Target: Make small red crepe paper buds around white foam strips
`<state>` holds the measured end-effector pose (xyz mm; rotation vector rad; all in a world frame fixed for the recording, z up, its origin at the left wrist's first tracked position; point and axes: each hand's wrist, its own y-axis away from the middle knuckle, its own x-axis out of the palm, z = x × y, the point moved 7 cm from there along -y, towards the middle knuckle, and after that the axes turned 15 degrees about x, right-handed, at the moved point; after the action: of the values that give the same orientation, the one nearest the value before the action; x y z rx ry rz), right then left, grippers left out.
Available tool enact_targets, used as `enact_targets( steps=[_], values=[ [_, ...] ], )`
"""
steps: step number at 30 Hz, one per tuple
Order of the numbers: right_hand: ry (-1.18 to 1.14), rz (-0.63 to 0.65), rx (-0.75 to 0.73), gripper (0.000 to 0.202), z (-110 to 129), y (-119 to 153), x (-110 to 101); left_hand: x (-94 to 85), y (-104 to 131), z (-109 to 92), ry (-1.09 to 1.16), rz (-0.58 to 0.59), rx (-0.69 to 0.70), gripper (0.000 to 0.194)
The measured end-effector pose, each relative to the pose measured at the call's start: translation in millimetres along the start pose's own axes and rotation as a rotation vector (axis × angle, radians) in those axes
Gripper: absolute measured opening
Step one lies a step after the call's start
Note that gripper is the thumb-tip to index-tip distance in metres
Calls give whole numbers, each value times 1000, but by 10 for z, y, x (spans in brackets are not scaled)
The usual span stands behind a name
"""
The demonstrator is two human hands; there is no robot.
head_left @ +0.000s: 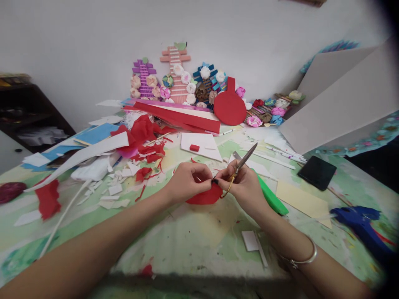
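Note:
My left hand [190,182] is closed in a pinch at the upper edge of a rounded red piece [204,197], paper or felt. Against those fingertips, the thumb and fingers of my right hand [243,185] pinch at the same edge; what exactly lies between them is too small to tell. Tucked in my right hand is a pair of scissors [248,155] with gold handles, its blade pointing up and away to the right. A bright green strip [269,194] lies just beyond my right hand. A white card [201,146] bearing a small red block [194,148] lies behind both hands.
Red scraps [149,151] and white offcuts [120,185] litter the left side. A red round-bodied cutout [230,107] leans among paper-flower crafts [177,79] by the wall. Rightward are a black phone-like slab [317,172], cream card [302,201] and blue glue gun [358,224].

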<state>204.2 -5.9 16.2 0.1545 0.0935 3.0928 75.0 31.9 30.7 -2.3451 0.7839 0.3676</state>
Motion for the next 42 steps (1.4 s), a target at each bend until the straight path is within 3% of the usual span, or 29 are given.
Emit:
enact_targets(
  steps=[13, 21, 25, 28, 31, 42],
  values=[
    [-31, -102, -16, 37, 83, -22, -157, -117, -26, 62, -74, -31, -13, 12],
    [-47, -128, -40, 36, 99, -23, -187, -232, -40, 80, -115, -122, 2, 7],
    [-70, -56, -33, 35, 41, -25, -125, -88, -43, 82, 92, -26, 5, 15],
    [-78, 0, -20, 36, -8, -35, -74, -3, -37, 66, 82, 53, -9, 17],
    [-67, 23, -11, 38, -27, -46, -52, -6, -37, 59, 67, 61, -30, 16],
    [-47, 127, 27, 35, 14, 0, 17, 4, -8, 169, 389, 143, -207, 5]
  ],
)
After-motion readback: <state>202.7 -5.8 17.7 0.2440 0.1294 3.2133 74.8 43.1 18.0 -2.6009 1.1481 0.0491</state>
